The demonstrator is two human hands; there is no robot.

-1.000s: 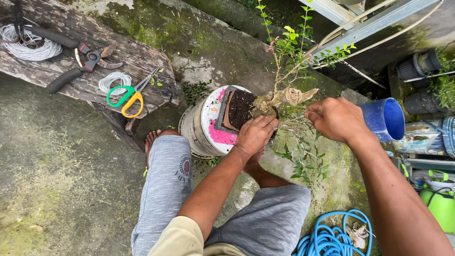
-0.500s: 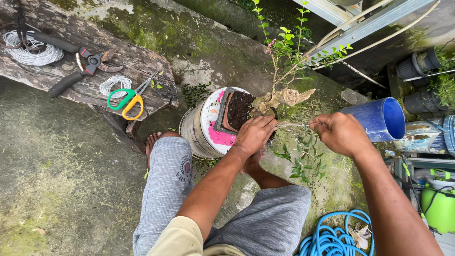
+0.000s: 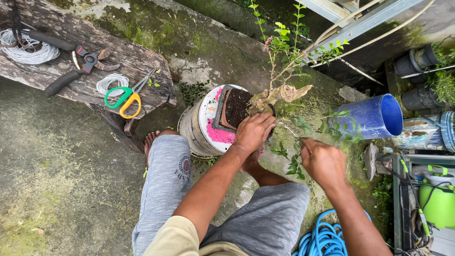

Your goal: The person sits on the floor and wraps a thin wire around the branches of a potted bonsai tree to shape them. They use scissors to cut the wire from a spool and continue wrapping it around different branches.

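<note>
— Our left hand lies curled over the rim of the small pot, gripping it on the upturned white bucket.

— And our right hand is closed loosely beside the plant's low leaves; we cannot tell what it pinches. Scissors rest on the bench.

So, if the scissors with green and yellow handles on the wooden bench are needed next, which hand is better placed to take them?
Probably the left hand: it rests on the soil-filled pot toward the scissors, while the right hand is farther off among the leaves.
</note>
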